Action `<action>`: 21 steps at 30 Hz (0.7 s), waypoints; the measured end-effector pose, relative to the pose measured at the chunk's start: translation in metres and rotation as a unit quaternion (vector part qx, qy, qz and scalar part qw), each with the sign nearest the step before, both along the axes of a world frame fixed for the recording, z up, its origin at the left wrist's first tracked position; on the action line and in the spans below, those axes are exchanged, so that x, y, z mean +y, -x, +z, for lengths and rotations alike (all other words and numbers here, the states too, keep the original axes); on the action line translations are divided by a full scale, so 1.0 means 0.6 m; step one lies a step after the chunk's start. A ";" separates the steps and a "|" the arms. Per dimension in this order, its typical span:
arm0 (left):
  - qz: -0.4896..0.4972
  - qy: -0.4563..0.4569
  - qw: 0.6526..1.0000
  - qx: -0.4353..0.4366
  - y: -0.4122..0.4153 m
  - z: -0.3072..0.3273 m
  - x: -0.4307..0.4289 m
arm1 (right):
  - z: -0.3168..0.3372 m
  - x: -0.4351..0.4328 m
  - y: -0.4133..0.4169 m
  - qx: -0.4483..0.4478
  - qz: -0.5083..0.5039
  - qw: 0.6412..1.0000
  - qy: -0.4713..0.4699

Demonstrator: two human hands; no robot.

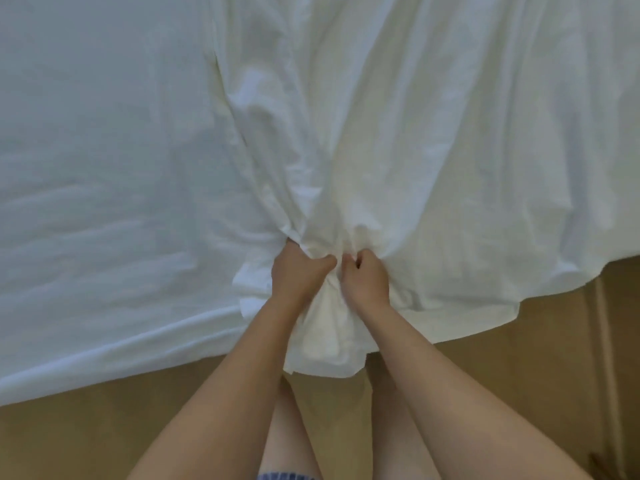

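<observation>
Observed at the near edge of the bed [104, 168]: a person stands facing it, both forearms reaching forward and converging at centre.

Left hand [298, 273]: fingers are curled into a bunch of the white cover [415, 150], and the fingertips are hidden in the cloth. The thumb lies across the gather, pointing right. The grip is firm.

Right hand [364, 277]: closed into a fist round the same gather, just beside the left hand, knuckles nearly touching it.

White cover: it lies over the centre and right part of the bed. Creases run from the far side down to the point where both hands hold it. Its left edge runs from far to near down the middle of the bed. Below the hands, a tail of cloth hangs between the forearms, past the mattress edge and toward the floor [104, 427]. On the right, the hem droops over the near side of the bed.

Left part of the bed: flat pale sheet with light wrinkles, not covered by the loose cloth.

Floor: tan. The person's bare legs [287, 427] stand on it, directly below the hanging tail.
</observation>
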State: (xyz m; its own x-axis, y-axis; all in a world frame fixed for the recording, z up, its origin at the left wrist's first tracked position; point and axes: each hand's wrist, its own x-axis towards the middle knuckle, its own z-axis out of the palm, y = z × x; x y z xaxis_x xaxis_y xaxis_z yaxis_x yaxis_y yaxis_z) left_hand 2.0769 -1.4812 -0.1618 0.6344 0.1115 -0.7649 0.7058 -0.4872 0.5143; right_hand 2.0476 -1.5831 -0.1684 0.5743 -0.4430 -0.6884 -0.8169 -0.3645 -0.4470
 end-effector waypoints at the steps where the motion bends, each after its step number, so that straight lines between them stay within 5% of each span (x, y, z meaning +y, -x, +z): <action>1: 0.010 0.031 0.999 0.002 0.008 0.004 -0.038 | 0.008 -0.031 0.015 -0.023 0.010 1.000 -0.002; 8: -0.103 0.177 0.972 0.115 0.068 0.026 -0.383 | 0.073 -0.352 0.109 -0.069 -0.184 0.980 0.031; 13: -0.104 -0.038 0.992 0.056 0.097 0.041 -0.412 | 0.079 -0.427 0.082 0.011 -0.040 0.994 -0.101; 15: -0.029 -0.006 0.998 0.056 0.091 0.055 -0.409 | 0.080 -0.440 0.058 -0.013 -0.034 0.992 -0.118; 18: 0.059 0.053 0.994 0.076 0.066 0.067 -0.436 | 0.068 -0.489 0.028 -0.100 -0.183 0.977 0.049; 21: 0.028 -0.017 0.996 0.079 0.045 0.081 -0.456 | 0.053 -0.550 0.000 -0.042 -0.264 0.955 0.128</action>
